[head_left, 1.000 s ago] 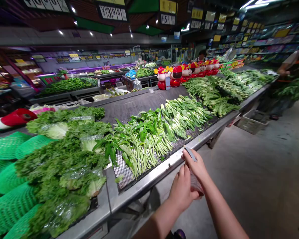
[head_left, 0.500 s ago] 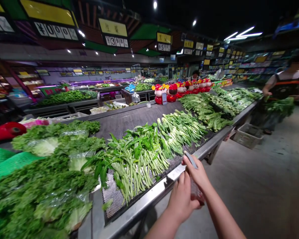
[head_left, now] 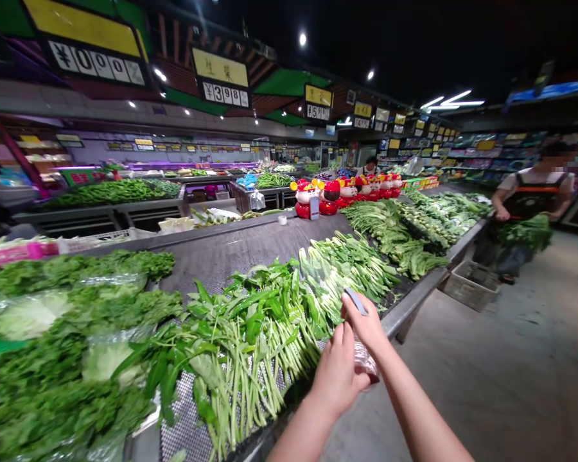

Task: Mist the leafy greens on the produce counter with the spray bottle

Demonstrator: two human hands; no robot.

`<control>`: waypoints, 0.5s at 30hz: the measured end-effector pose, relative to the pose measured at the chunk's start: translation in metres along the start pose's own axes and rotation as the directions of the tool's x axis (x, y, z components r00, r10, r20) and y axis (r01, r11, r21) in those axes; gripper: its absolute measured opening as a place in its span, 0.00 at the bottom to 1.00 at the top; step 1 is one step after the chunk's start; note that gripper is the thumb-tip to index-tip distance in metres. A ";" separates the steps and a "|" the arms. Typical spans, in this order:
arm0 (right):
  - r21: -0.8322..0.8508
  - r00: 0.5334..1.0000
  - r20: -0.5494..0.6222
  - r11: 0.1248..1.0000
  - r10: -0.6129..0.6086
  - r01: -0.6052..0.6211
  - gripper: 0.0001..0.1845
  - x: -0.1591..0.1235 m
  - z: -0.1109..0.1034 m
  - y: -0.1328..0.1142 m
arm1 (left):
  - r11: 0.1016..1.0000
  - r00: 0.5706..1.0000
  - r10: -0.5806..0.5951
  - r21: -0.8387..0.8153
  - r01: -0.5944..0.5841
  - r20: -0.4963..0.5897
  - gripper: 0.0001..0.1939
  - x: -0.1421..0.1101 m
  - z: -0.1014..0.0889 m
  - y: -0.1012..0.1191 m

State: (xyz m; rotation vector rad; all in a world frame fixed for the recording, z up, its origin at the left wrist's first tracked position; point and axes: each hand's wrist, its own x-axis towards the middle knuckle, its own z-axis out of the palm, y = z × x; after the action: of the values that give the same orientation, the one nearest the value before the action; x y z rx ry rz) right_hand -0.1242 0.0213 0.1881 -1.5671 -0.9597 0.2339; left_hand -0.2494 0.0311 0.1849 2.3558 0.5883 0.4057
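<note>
My left hand is closed around a shiny, see-through plastic bundle with a pinkish tint, its thumb pressed against the lower end. Just above it, my right hand has its fingers curled in close to the left. A narrow grey strip lies along the right hand's fingers; what it belongs to is hidden. Both hands are over the front edge of a sloping vegetable stand. Beyond them lie water spinach with long stems and bunches of pale-stemmed greens.
Curly lettuce, partly in clear wrap, fills the left of the stand. Red figurines line its back. Down the aisle, a person in an apron holds leafy greens beside a grey crate on the floor.
The view has shifted, so the stand sits lower in the picture. Both hands appear slightly further left, still together with the plastic bundle. The person down the aisle still holds greens.
</note>
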 end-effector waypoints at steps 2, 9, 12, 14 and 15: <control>-0.004 1.000 -0.001 1.000 0.008 -0.008 0.19 0.009 -0.001 0.003 | 1.000 1.000 0.001 -0.017 0.000 0.004 0.47 0.010 -0.002 -0.001; -0.002 0.999 -0.018 0.999 0.047 -0.047 0.17 0.036 -0.009 0.004 | 1.000 0.998 0.017 -0.002 -0.017 0.053 0.46 0.040 -0.004 -0.004; -0.003 0.999 -0.030 0.999 0.037 -0.037 0.16 0.037 -0.008 0.006 | 1.000 0.998 0.016 0.009 -0.016 0.066 0.46 0.045 -0.001 -0.008; -0.008 0.999 -0.043 1.000 0.027 -0.027 0.16 0.036 -0.007 0.009 | 1.000 0.997 0.022 0.002 -0.022 0.071 0.46 0.047 0.002 -0.011; -0.011 0.998 -0.047 1.000 0.028 -0.028 0.17 0.035 -0.007 0.012 | 1.000 0.997 0.025 -0.002 -0.025 0.073 0.47 0.047 0.004 -0.013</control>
State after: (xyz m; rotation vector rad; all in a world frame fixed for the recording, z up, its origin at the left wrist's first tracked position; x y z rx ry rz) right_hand -0.0925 0.0408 0.1922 -1.5905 -0.9041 0.2105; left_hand -0.2114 0.0621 0.1797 2.3680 0.5248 0.3297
